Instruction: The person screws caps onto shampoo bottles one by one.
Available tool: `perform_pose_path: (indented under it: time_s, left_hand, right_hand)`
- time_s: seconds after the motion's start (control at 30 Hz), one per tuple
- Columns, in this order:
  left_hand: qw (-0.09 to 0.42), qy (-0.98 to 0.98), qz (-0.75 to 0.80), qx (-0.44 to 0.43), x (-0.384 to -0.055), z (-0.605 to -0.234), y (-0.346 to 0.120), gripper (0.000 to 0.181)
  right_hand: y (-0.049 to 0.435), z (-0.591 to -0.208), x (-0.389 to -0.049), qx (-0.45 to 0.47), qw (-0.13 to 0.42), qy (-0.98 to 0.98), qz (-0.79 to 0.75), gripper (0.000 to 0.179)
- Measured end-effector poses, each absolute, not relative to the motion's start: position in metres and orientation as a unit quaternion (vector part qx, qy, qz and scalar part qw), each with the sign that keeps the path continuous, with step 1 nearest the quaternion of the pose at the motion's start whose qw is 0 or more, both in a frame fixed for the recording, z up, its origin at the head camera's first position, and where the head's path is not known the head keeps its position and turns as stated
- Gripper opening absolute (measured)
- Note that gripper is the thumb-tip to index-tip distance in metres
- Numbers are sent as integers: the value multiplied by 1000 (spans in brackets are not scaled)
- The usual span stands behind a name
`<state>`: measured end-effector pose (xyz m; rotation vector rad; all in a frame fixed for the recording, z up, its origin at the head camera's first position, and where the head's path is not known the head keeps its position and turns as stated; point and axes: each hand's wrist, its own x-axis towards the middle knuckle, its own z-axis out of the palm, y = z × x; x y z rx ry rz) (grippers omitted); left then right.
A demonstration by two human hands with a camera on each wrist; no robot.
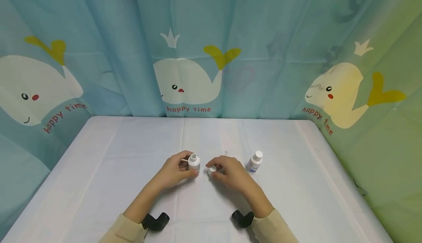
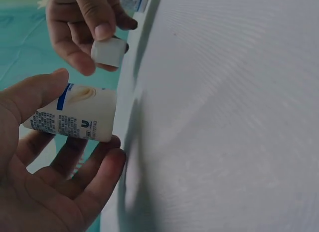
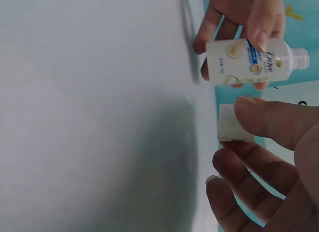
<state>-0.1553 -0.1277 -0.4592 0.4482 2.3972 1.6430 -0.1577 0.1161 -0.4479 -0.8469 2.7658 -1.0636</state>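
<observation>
From the head I look down toward the far edge of the tabletop (image 1: 132, 151); my close-in wrist views share the open bottle (image 2: 82, 115).

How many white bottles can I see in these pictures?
2: one uncapped bottle in the person's left grip, and one capped bottle on the table, to the person's right.

Uncapped white bottle (image 1: 194, 164) in left fingers (image 1: 182, 155)

The head view is fairly bright, with soft shadows on the white table (image 1: 204, 206) and a pale glow on the right-hand curtain (image 1: 389, 23), while both wrist views look dim.
</observation>
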Motion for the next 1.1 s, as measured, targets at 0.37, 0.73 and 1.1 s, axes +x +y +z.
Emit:
perform_pose_path:
  time_s: [0.37,0.73,1.1]
  left_hand:
    - [54,805,576,132,-145,-434,-124,56]
    - [37,795,585,157,-137,-415,-122,48]
    - [52,795,571,197,-132,-413,-116,43]
  right_hand:
    - [127,-409,-148,-266,-30,863,-429,25]
    - [130,-380,-137,-278,-71,817,-499,24]
    - [123,-381,-133,-312,-73,761,-563,26]
